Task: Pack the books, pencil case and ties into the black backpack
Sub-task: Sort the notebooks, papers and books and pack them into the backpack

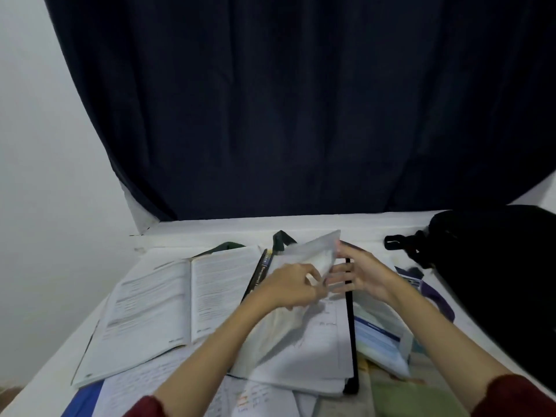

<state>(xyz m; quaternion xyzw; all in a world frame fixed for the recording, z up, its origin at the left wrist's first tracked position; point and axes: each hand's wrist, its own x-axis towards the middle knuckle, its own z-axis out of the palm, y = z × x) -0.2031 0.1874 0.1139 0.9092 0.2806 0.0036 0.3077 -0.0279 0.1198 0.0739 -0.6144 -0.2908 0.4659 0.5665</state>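
Head view shows two hands holding one see-through pencil case up over the books, near the middle. Left hand pinches its lower end with curled fingers. Right hand touches its right edge with spread, mostly straight fingers. One open book lies at 9 o'clock. One dark book lies shut beside it. One open notebook with a black edge lies under the hands. One blue and white booklet lies at 4 o'clock. One black backpack sits at 3 o'clock. One purple tie lies beside it. One green tie peeks out at 12 o'clock. All rest on a white table. A dark curtain hangs behind, beside a white wall.
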